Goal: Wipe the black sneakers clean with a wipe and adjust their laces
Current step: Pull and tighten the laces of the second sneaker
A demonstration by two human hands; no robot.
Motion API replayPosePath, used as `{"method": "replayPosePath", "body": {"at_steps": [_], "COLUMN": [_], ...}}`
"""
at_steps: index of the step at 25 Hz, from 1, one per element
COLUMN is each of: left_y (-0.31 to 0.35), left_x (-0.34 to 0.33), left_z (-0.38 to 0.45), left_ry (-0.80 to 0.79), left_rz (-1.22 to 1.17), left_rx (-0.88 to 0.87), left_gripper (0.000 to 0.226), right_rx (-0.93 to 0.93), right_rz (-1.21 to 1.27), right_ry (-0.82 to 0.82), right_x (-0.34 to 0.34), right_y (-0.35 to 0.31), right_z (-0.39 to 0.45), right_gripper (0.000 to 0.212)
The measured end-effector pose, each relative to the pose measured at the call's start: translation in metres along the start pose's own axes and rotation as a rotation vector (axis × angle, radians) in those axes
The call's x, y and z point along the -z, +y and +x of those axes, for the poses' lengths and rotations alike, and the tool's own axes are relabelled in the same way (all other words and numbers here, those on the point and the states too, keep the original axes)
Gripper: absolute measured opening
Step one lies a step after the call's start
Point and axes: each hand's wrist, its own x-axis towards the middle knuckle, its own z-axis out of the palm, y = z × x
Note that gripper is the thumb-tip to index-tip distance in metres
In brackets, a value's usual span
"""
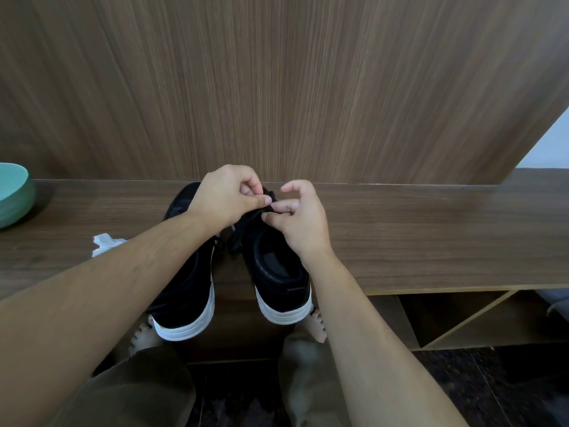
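1. Both my hands are on the black laces (246, 224) of the right sneaker (277, 266). My left hand (224, 198) has its fingers (261, 201) curled and pinching a lace; my right hand (300, 220) pinches the lace next to it, with the forefinger lifted free.
2. Both sneakers stand side by side at the desk's (431, 241) front edge, and their white heels hang over it, toes toward the back wall panel (277, 87). The left sneaker (187, 278) lies under my left forearm.
3. Risk: a hard tug toward me could drag the right sneaker off the front edge, since its heel already overhangs.
4. Risk: my left forearm could nudge the left sneaker off the same way.
5. The crumpled wipe (106, 243) lies left of the sneakers, near my forearm; a sweep could knock it away.
6. Room: the wall panel is close behind the toes; the desk looks open to the right, while a green bowl (12, 195) sits at the far left edge.
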Motion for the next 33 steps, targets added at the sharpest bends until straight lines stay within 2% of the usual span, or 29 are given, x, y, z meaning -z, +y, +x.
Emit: {"method": "replayPosePath", "body": {"at_steps": [2, 4, 7, 10, 12, 14, 16, 18, 21, 27, 29, 33], "left_y": [-0.003, -0.005, -0.005, -0.005, -0.003, -0.002, -0.002, -0.003, -0.004, -0.009, -0.017, -0.025], "left_x": [0.000, 0.003, 0.014, 0.019, 0.017, 0.014, 0.013, 0.014, 0.014, 0.016, 0.013, 0.001], "left_z": [0.002, 0.003, 0.003, 0.004, 0.005, 0.007, 0.007, 0.007, 0.007, 0.011, 0.013, 0.014], "left_ry": [-0.027, -0.077, -0.189, -0.217, -0.242, -0.301, -0.379, -0.448, -0.444, -0.309, -0.203, -0.097], "left_rz": [-0.076, -0.095, -0.010, 0.168, 0.312, 0.336, 0.154, -0.060, -0.200, -0.676, -0.575, 0.074], "left_rx": [0.073, 0.072, 0.002, -0.065, -0.145, -0.140, -0.001, 0.157, 0.254, 0.487, 0.485, 0.202], "left_gripper": [0.016, 0.017, 0.017, 0.016, 0.011, 0.013, 0.018, 0.022, 0.020, 0.015, 0.011, 0.006], "right_rx": [0.064, 0.130, 0.224, 0.286, 0.245, 0.176, 0.177, 0.259, 0.391, 0.276, 0.214, 0.169], "right_rz": [-0.144, -0.219, -0.379, -0.576, -0.573, -0.511, -0.567, -0.619, -0.691, -0.775, -0.743, -0.725], "right_ry": [0.036, 0.055, 0.063, 0.047, -0.010, -0.073, -0.070, 0.043, 0.164, 0.043, -0.019, -0.127], "right_x": [-0.003, -0.005, -0.007, -0.004, -0.002, -0.001, 0.000, -0.001, 0.001, 0.017, 0.025, 0.038], "right_y": [0.001, 0.004, 0.007, 0.005, 0.004, 0.003, 0.002, 0.000, -0.004, -0.009, -0.007, -0.003], "right_z": [0.000, 0.001, 0.001, 0.000, 0.001, 0.000, -0.001, -0.004, -0.006, -0.010, -0.008, -0.002], "right_gripper": [0.039, 0.031, 0.021, 0.021, 0.020, 0.016, 0.024, 0.028, 0.014, 0.011, 0.012, 0.016]}}
